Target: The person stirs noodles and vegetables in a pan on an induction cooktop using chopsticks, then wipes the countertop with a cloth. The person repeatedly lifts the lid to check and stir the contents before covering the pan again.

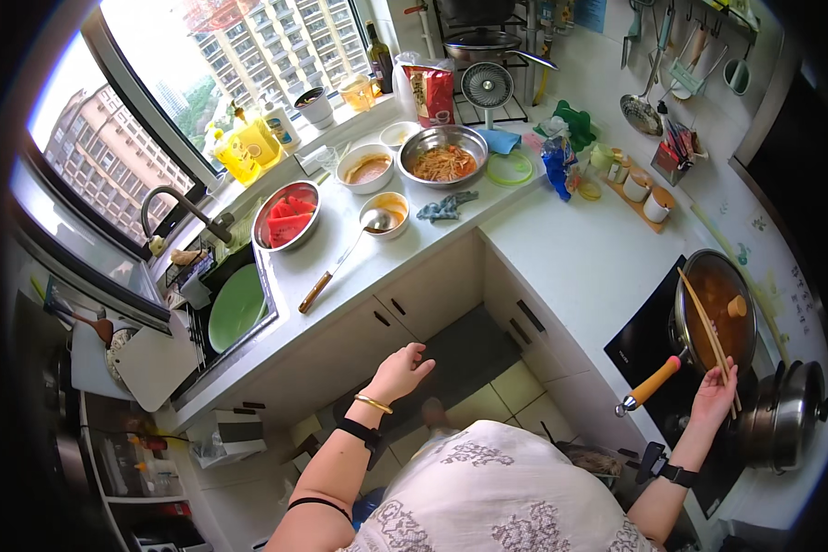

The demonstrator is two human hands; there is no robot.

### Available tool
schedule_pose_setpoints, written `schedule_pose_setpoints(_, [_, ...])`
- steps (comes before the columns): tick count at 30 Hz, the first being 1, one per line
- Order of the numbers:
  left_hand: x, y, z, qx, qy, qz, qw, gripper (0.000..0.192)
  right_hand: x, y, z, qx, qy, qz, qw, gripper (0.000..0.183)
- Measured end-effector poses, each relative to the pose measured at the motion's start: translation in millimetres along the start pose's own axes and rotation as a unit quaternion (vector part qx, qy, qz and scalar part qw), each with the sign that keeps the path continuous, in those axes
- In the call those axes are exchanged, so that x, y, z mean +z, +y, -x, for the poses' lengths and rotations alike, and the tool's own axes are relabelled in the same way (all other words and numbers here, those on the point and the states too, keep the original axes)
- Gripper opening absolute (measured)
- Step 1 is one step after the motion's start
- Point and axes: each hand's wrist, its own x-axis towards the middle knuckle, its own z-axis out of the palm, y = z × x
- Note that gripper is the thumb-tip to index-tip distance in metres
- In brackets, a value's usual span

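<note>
My right hand (714,397) holds a pair of long wooden chopsticks (705,324) slanting over a pan (683,345) on the black cooktop (638,328). A clear lid with a wooden knob (736,307) appears to cover the pan, and reddish-brown food shows through it. Whether the chopsticks touch the lid, I cannot tell. The pan's wooden handle (652,386) points toward me. My left hand (401,372) hangs in the air before the lower cabinets, empty, its fingers loosely bent and the thumb apart.
On the far counter stand a bowl of watermelon (291,221), a ladle (345,255) resting in a small bowl, and a steel bowl of shredded food (444,162). Right of the pan is a steel pot (780,417). A green basin (238,307) sits in the sink.
</note>
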Motion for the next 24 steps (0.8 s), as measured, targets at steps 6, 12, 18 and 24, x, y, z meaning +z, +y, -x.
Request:
schedule_pose_setpoints(6, [-53,10,-131,0.266,0.135,-0.087,0.951,0.061,37,29,58,-0.024,0.065,0.036,0.997,0.029])
schedule_pose_setpoints(12, [-48,12,-292,0.269,0.216,-0.174,0.922,0.058,40,26,110,-0.062,0.114,0.062,0.99,0.028])
schedule_pose_setpoints(18, [-34,-2,-329,0.228,0.201,-0.272,0.913,0.025,15,-19,166,-0.139,0.199,0.072,0.967,0.028])
schedule_pose_setpoints(24, [-2,23,-303,0.224,0.155,0.074,0.959,0.02,-27,-44,183,-0.169,0.266,0.071,0.946,0.03])
